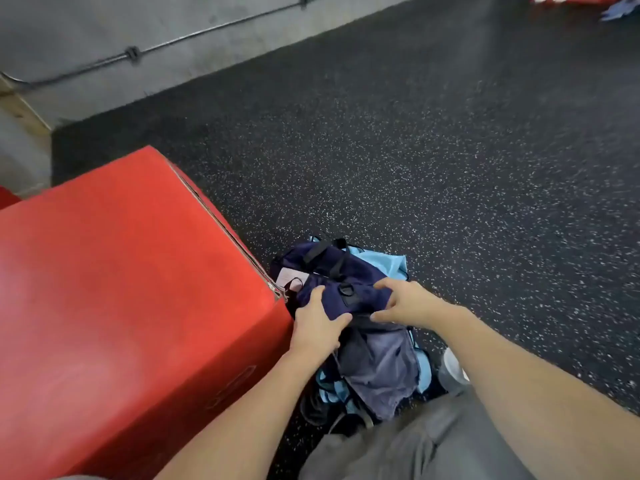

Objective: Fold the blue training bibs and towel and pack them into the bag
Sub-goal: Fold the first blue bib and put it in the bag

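Note:
A dark navy bag (329, 271) with black straps lies on the speckled floor beside a red box. My left hand (317, 323) grips the bag's near edge on the left. On the right side of that edge, my right hand (403, 301) pinches the fabric. Light blue bibs (391, 266) stick out from under the bag at its far right and lie under it nearer to me. A greyish-blue towel (381, 365) lies crumpled just below my hands.
A large red padded box (121, 289) stands close on the left, touching the bag. Black speckled rubber floor (415, 150) spreads ahead and right. A grey concrete wall (138, 36) runs along the back. More red gear and blue cloth (620, 8) lie far right.

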A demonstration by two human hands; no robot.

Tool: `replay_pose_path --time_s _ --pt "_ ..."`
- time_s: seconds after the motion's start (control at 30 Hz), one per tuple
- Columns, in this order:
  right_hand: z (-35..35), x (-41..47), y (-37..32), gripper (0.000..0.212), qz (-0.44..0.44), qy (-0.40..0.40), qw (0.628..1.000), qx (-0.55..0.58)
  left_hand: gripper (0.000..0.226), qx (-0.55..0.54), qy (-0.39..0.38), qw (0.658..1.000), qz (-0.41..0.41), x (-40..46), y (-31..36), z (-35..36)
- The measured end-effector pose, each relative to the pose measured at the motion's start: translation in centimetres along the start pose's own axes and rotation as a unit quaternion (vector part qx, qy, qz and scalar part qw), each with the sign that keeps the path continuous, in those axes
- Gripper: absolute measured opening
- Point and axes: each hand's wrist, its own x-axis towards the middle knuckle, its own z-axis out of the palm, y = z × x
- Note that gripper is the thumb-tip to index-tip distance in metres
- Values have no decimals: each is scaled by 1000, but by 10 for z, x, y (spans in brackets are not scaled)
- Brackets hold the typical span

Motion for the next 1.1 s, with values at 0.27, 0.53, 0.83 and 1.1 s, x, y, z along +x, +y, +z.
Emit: replay_pose_path --time_s 0.27,0.53,0.83,1.1 --pt "10 50 14 80 -44 -48 997 -51 70 -28 13 997 -67 32 -19 22" --pt "8 66 7 11 -55 32 998 20 13 -111 61 991 -37 37 -16 25" --pt "-59 38 -56 7 -131 179 974 44 12 -175 168 966 84 28 54 -34" --pt "-152 1 -156 14 -209 269 938 69 16 -201 230 935 183 23 147 -141"
